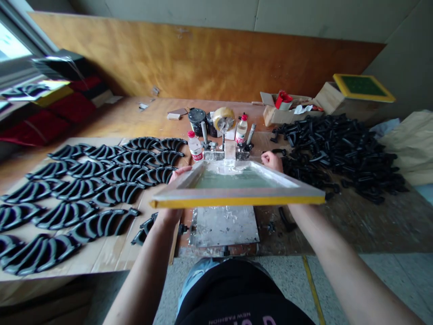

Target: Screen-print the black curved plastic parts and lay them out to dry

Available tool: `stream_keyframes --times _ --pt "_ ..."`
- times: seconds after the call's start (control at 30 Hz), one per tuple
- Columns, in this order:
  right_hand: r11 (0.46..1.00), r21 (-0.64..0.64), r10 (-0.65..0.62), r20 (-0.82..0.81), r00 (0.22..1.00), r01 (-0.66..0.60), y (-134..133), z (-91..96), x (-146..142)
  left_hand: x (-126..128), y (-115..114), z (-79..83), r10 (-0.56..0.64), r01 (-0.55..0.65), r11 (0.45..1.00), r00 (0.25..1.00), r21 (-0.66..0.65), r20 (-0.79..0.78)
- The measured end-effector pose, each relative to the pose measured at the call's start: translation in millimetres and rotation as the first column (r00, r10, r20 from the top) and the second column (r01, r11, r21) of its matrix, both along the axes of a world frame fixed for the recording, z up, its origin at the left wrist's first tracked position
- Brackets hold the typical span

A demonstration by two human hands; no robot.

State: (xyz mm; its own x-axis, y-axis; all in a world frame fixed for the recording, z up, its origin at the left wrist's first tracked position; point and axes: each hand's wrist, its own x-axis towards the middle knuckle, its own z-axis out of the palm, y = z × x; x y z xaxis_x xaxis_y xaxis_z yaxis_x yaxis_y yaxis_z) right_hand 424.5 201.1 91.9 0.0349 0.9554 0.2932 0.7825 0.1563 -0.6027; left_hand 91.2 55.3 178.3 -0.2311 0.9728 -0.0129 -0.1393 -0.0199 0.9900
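Note:
A wooden screen-printing frame [237,197] with pale mesh and a yellow front edge is tilted up, hinged at a metal clamp [226,153] at the back. My left hand [179,174] grips the frame's left rail. My right hand [272,160] holds its far right corner, fingers curled over the wood. Below the raised frame lies a bare metal plate [225,225]. A curved black plastic part [146,229] lies just left of the plate, under my left forearm.
Rows of curved black parts [84,194] cover cardboard on the left. A heap of black parts [341,153] fills the right. Two small bottles [195,146], an ink tub [196,119] and a tape roll [223,118] stand behind the clamp. A cardboard box [286,113] and another yellow frame [363,86] sit far right.

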Motion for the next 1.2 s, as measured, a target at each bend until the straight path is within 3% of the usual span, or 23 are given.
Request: stream_keyframes --times 0.1,0.2,0.27,0.37,0.47,0.5,0.57,0.6,0.63,0.67,0.73,0.8,0.83,0.9,0.97,1.03,1.13,1.2 --pt "0.978 -0.069 0.198 0.012 0.98 -0.196 -34.9 -38.5 -9.5 10.9 20.2 7.3 -0.033 0.028 0.999 0.987 0.032 0.16" --pt "0.909 -0.079 0.416 0.127 0.901 -0.409 -69.8 -57.0 -43.8 29.1 17.1 -11.8 0.066 -0.041 0.994 0.968 -0.103 0.243" --pt "0.911 -0.044 0.41 0.192 0.892 -0.409 -91.8 -52.6 -68.6 46.4 1.7 -37.8 0.02 0.068 0.952 0.959 -0.299 0.284" --pt "0.894 0.045 0.423 0.238 0.874 -0.445 -125.1 -33.8 -100.3 68.8 -29.8 -77.9 -0.064 0.271 0.813 0.921 -0.515 0.384" --pt "0.755 0.039 0.628 0.241 0.74 -0.654 -147.8 -23.0 -107.8 60.3 -58.5 -104.2 0.006 0.21 0.812 0.93 -0.545 0.368" --pt "0.751 0.013 0.643 0.212 0.736 -0.661 -150.4 -23.8 -99.6 46.8 -67.1 -110.6 0.042 0.151 0.821 0.945 -0.55 0.323" --pt "0.863 -0.078 0.506 0.165 0.847 -0.5 -148.8 -32.5 -64.8 5.3 -85.9 -123.2 0.151 -0.023 0.818 0.973 -0.575 0.176" --pt "0.93 -0.146 0.36 0.17 0.917 -0.337 -146.0 -40.1 -40.1 -20.1 -96.8 -130.2 0.251 -0.165 0.794 0.965 -0.585 0.069" --pt "0.961 -0.224 0.215 0.226 0.95 -0.164 -143.1 -49.4 -12.8 -46.3 -108.7 -137.9 0.335 -0.291 0.746 0.941 -0.599 -0.041" --pt "0.951 -0.308 0.098 0.298 0.949 -0.001 -140.6 -60.0 14.8 -71.4 -121.3 -145.9 0.392 -0.392 0.69 0.909 -0.608 -0.142" --pt "0.848 -0.493 0.018 0.394 0.919 0.194 -138.8 -82.0 63.2 -112.4 -144.5 -162.0 0.479 -0.54 0.568 0.831 -0.621 -0.284" --pt "0.754 -0.617 0.038 0.384 0.923 0.226 -139.6 -98.7 93.6 -137.2 -159.3 -175.5 0.455 -0.563 0.473 0.815 -0.678 -0.359" --pt "0.733 -0.643 0.039 0.365 0.93 0.221 -139.4 -102.7 101.1 -144.4 -162.4 -180.4 0.402 -0.538 0.448 0.835 -0.714 -0.376" --pt "0.765 -0.613 0.0 0.304 0.953 0.195 -135.2 -100.2 101.7 -152.9 -161.3 -185.5 0.254 -0.475 0.435 0.88 -0.765 -0.402" --pt "0.867 -0.488 -0.023 0.165 0.986 0.102 -124.4 -85.6 86.7 -159.5 -154.8 -183.7 0.094 -0.442 0.452 0.887 -0.775 -0.452" --pt "0.946 -0.317 0.057 -0.027 0.998 -0.062 -110.1 -66.5 59.7 -167.0 -146.5 -174.8 -0.07 -0.421 0.434 0.866 -0.797 -0.495" --pt "0.941 -0.104 0.302 -0.175 0.937 -0.323 -91.7 -48.2 6.2 -175.2 -126.8 -149.0 -0.27 -0.424 0.388 0.797 -0.818 -0.541" --pt "0.903 -0.035 0.418 -0.154 0.895 -0.428 -84.7 -48.4 -29.2 -171.8 -104.1 -125.9 -0.278 -0.459 0.478 0.73 -0.749 -0.625"
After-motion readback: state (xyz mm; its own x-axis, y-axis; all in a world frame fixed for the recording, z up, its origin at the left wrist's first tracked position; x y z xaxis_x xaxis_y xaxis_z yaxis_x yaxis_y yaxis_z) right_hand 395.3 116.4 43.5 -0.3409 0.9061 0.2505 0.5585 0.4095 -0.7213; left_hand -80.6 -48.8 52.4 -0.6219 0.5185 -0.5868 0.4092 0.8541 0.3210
